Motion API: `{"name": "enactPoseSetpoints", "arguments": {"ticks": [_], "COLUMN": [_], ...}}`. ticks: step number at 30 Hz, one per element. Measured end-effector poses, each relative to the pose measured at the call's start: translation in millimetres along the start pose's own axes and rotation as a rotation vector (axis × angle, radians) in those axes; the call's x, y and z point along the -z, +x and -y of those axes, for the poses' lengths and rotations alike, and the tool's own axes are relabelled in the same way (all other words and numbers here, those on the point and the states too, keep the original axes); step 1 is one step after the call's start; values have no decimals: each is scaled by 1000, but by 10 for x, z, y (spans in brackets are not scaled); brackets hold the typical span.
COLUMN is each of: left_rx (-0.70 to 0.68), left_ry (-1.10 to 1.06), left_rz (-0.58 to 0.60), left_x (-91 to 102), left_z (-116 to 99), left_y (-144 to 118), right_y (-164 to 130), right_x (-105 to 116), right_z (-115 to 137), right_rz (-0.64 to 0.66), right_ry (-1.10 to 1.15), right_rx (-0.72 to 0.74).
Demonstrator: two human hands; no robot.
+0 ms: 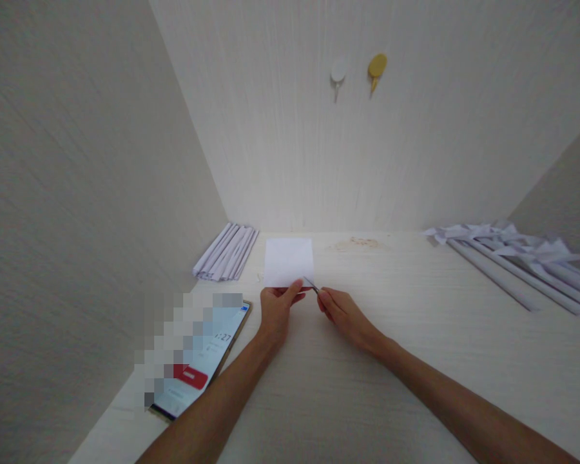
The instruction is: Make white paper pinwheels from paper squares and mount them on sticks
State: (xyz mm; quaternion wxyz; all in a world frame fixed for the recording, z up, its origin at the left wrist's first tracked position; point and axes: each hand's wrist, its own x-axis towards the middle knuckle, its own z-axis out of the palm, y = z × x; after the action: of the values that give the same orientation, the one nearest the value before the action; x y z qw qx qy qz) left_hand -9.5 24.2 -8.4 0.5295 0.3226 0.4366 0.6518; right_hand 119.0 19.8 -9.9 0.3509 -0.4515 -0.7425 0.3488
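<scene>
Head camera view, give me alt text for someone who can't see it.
Two bare hands hold a small white paper sheet over a pale desk: left hand grips its lower edge, right hand pinches a thin tool beside it. Folded paper strips lie left, a phone nearer.

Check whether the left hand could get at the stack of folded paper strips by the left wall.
Probably yes. The left hand grips the white paper sheet, and the folded strips lie just beyond it to the left with bare table between. It would likely need to release the sheet first.

Phone (200, 361) screen partly pixelated; right-side paper rolls (522, 267) cut off.
</scene>
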Motion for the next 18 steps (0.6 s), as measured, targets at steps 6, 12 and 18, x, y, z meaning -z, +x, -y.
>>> {"name": "enactPoseSetpoints", "arguments": {"ticks": [6,12,18], "left_rx": [8,9,7], "left_ry": [-5,6,-1], "left_rz": [-1,-8,11], "left_x": [-18,-14,-8], "left_z": [-22,-25,-26], "left_y": [-18,-14,-16], "right_y": [3,-8,-21], "right_x": [1,-2,-5], "right_z": [16,34,13], "right_rz": [-15,-18,-19], "right_ry": [-35,-41,-54], "right_rx": [7,8,27]}}
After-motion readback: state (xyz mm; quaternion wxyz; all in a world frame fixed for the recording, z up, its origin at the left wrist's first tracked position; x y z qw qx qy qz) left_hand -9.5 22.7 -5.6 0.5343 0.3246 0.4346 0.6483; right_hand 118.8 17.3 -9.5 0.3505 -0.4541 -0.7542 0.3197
